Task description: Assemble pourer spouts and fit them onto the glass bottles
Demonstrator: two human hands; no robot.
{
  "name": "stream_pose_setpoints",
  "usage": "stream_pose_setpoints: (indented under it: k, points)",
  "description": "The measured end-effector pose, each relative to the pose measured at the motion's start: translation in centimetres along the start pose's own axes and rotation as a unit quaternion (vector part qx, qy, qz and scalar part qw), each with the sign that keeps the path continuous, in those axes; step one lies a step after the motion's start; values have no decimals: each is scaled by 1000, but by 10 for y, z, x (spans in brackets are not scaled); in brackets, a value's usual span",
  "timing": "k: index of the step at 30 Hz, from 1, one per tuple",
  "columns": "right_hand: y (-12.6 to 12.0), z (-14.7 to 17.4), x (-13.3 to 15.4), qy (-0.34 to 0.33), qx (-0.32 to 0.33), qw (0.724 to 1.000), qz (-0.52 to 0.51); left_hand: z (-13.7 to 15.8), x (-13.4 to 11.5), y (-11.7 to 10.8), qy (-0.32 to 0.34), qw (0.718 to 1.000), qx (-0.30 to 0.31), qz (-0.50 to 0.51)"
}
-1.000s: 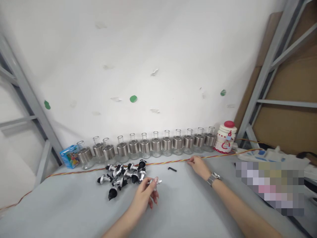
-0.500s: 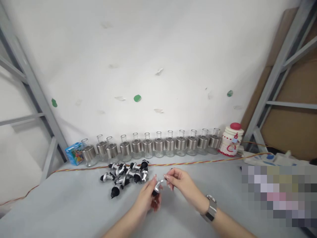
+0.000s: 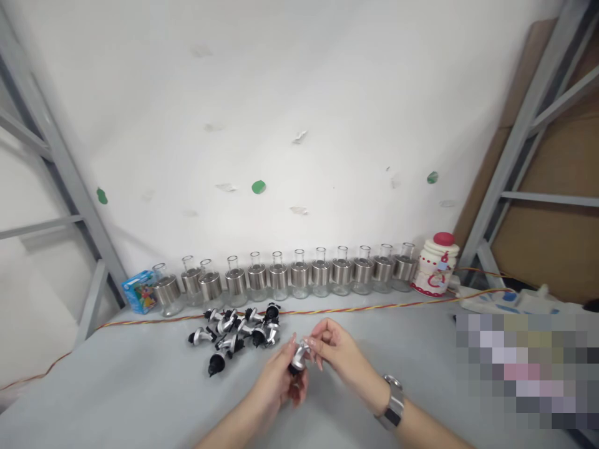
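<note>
My left hand (image 3: 286, 374) is closed around a silver pour spout (image 3: 300, 357) with a black stopper base, its thin end tilted up to the right. The thumb presses along the spout's side. My right hand (image 3: 330, 343) pinches at the thin end of that spout, and the fingertips hide whatever lies between them. To the left, a loose heap of similar silver-and-black pour spouts (image 3: 228, 342) lies on the grey table (image 3: 140, 368).
A row of glass bottles with steel sleeves (image 3: 299, 272) stands along the wall. A blue box (image 3: 139, 293) is at its left end, a white jar with a red lid (image 3: 435, 265) at its right. A twisted red-yellow cord (image 3: 337, 310) runs across the table.
My right hand has moved slightly left, bringing its fingertips from just beside the spout's thin end onto it. A small dark piece seen at those fingertips earlier is now hidden.
</note>
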State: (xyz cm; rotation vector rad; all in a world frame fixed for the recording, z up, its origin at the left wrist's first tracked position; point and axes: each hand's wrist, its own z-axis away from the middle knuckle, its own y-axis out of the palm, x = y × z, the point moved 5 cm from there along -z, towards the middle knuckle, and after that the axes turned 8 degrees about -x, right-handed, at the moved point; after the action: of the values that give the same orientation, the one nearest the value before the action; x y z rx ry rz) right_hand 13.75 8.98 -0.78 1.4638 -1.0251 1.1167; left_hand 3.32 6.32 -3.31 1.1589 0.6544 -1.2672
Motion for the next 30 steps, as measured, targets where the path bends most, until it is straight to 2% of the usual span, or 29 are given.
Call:
stream_pose_setpoints:
  k: [3,6,7,9,11,12,17,21,26,30]
  points:
    - [-5,-6,3,1,21,999,29,0,-2,-1,1,999,6,52]
    - [-32,-18,11,-49,-36,987,149,2,-7,-3,-9,993,21,114]
    - [-44,-23,14,-74,-72,970,220,2,-9,-4,-19,991,27,131]
    - [-67,-30,17,-124,-127,906,385,5,-13,-4,-44,987,36,153]
    - [-83,-35,12,-129,-149,878,436,7,-17,-6,-56,985,28,159]
    - [-87,-37,8,-125,-150,873,447,8,-19,-7,-49,987,19,154]
    - [-81,-39,-7,-123,-114,875,454,6,-20,-13,-2,993,-19,114]
    - [-73,-39,-9,-133,-100,885,435,2,-17,-18,0,989,-16,146]
    - [-73,-42,-7,-105,-80,916,379,2,-16,-18,1,988,5,156]
    - [-61,-38,2,-72,-25,947,312,4,-19,-19,52,990,-63,112]
